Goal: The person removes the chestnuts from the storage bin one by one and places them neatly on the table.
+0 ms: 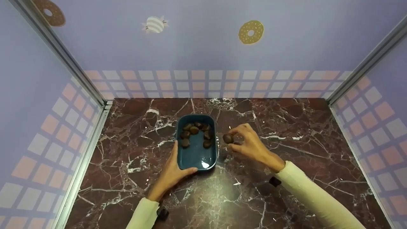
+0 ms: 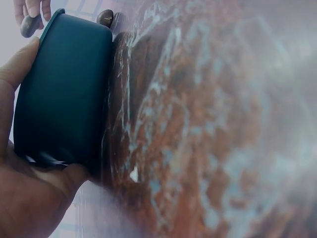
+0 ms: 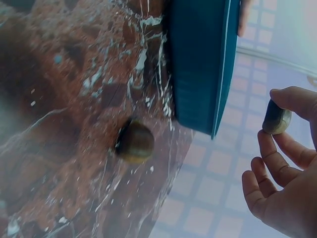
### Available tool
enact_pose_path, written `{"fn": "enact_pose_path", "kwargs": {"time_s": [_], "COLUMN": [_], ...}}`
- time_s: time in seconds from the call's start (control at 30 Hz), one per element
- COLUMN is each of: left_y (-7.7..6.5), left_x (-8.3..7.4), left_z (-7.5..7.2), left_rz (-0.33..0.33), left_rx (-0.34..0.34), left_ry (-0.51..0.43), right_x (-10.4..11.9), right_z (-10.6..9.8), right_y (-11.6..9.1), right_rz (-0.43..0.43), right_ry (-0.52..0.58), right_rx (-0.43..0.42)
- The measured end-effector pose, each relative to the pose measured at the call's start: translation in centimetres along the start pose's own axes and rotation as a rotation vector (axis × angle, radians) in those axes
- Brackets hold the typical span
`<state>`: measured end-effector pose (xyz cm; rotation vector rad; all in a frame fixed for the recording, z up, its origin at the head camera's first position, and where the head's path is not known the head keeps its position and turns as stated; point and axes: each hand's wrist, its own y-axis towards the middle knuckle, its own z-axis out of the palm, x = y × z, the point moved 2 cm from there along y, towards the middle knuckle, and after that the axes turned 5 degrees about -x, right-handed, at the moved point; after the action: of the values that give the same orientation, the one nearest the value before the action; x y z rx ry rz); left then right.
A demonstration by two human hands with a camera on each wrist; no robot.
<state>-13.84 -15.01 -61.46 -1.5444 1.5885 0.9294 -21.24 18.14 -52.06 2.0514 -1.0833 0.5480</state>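
The right hand [image 1: 253,146] pinches one chestnut [image 1: 228,138] between thumb and fingertips, closed no further than its width; such a light hold probably suits a small, smooth, round thing. The chestnut is raised off the worktop [image 1: 295,125], near the right side of the tray [image 1: 194,156]. The left hand [image 1: 173,171] holds the tray at its near left corner, fingers along the side and thumb along the near end, presumably to stop it sliding. The tray stands on the worktop. Inside, the other chestnuts [image 1: 194,129] form an arch along the far end and down both sides; whether by design or chance is hard to tell. A loose chestnut [image 3: 136,142] lies on the worktop, plainest in the right wrist view. Beyond, the back wall [image 1: 203,54] carries a printed doughnut [image 1: 244,33] and sweet [image 1: 155,24]. No brand, label or writing can be read anywhere
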Motion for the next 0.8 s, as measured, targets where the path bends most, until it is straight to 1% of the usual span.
{"fn": "enact_pose_path", "kwargs": {"time_s": [0.2,0.43,0.63,0.8], "left_y": [0.0,0.2,0.2,0.1], "left_x": [0.1,0.2,0.2,0.1], "left_z": [0.0,0.1,0.1,0.0], "left_rz": [-0.001,0.001,0.01,0.002], "left_rx": [0.008,0.006,0.004,0.002], "left_ry": [0.011,0.016,0.022,0.008], "right_x": [-1.1,-2.7,-4.3,-5.7], "right_z": [-1.4,-2.1,-2.3,-2.0], "right_y": [-1.1,-2.4,-3.8,-4.8], "right_rz": [0.053,0.1,0.119,0.176], "right_ry": [-0.016,-0.035,-0.067,-0.068], "right_rx": [-0.019,-0.032,-0.057,-0.064]}}
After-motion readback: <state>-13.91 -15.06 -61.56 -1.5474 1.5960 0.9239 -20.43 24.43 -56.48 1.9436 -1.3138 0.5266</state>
